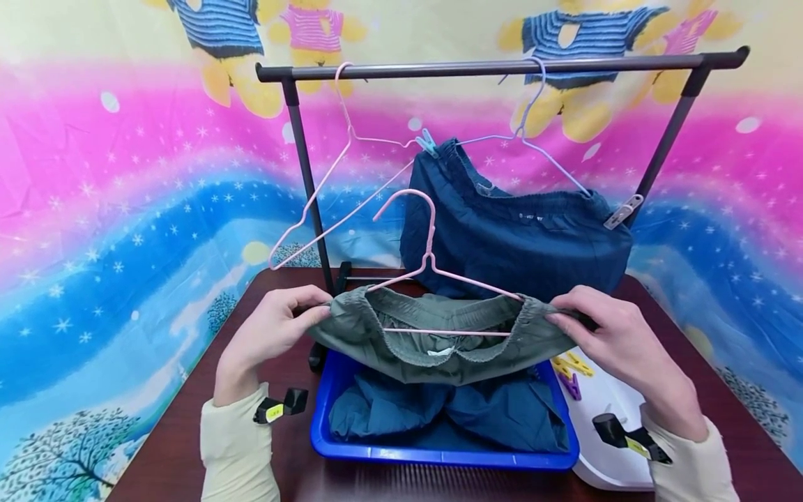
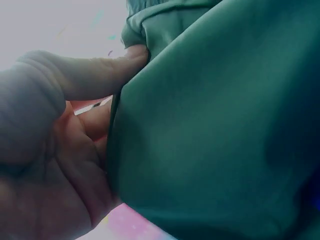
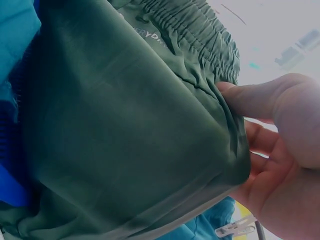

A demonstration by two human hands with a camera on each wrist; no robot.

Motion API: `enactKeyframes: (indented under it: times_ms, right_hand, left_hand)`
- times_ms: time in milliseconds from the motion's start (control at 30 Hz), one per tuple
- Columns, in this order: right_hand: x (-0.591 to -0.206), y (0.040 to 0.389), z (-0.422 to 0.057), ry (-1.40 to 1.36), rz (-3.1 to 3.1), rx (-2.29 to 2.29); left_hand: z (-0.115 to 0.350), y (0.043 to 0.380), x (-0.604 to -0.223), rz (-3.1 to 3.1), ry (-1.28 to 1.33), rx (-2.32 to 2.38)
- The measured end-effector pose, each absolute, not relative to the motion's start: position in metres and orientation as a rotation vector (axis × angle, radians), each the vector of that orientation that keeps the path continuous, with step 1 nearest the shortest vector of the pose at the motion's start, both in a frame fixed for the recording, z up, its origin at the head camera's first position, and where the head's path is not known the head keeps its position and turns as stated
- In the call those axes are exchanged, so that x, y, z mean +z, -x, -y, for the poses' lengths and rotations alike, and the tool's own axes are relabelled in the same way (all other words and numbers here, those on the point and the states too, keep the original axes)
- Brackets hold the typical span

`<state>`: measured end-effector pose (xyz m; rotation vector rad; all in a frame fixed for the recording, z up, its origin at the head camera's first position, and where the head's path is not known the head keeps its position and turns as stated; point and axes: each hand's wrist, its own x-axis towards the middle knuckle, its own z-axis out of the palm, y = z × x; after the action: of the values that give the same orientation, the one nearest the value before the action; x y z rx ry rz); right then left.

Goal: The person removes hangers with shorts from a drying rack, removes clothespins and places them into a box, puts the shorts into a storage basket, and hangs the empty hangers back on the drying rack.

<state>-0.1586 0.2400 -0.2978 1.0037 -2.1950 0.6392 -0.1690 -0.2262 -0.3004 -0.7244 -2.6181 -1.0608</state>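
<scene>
1. Shorts (image 1: 439,352), grey-green, stretched by the waistband between both hands, held just above the blue bin (image 1: 439,457) at table centre.
2. L hand (image 1: 270,331) pinches the left end of the waistband, thumb on top, fingers curled under the cloth; wrist view shows the thumb (image 2: 95,75) pressed on the fabric edge.
3. R hand (image 1: 617,341) grips the right end the same way, thumb (image 3: 260,97) over the elastic, fingers beneath.
4. Pink hanger (image 1: 433,279) sits inside the waistband: bottom bar visible w/in the opening, shoulders running out toward each hand, hook standing up in front of the rail (image 1: 502,67).
5. To do this bit well, I'd say: keep the elastic taut & level so both hanger ends seat evenly; if one side slackens the shorts prob. slide off that shoulder.
6. Pegs (image 1: 571,369) lie in the white tray (image 1: 611,474) beside the R hand, near enough to reach; can't tell if any are already clipped on the shorts.
7. Behind: navy shorts (image 1: 514,233) already pegged on a blue hanger (image 1: 533,118) on the rail, an empty pink one (image 1: 332,174) hanging to its left.
8. More blue cloth (image 1: 445,418) lies in the bin under the shorts.
</scene>
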Motion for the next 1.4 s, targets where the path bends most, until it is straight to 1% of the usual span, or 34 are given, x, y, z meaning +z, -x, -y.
enactKeyframes:
  times_ms: [467, 933, 1267, 1400]
  right_hand:
    - [-0.296, 0.154, -0.232, -0.983, 2.222, 0.653]
    - [-0.301, 0.154, -0.223, -1.100, 2.128, 0.700]
    - [-0.300, 0.147, -0.218, -1.101, 2.193, 0.677]
    - [-0.301, 0.145, -0.211, -1.160, 2.191, 0.664]
  left_hand:
    - [0.217, 0.168, -0.299, 2.656, 0.734, -1.038]
    - [0.208, 0.166, -0.299, 2.606, 0.767, -1.039]
    - [0.201, 0.158, -0.294, 2.596, 0.746, -1.071]
    - [0.193, 0.155, -0.292, 2.572, 0.821, -1.078]
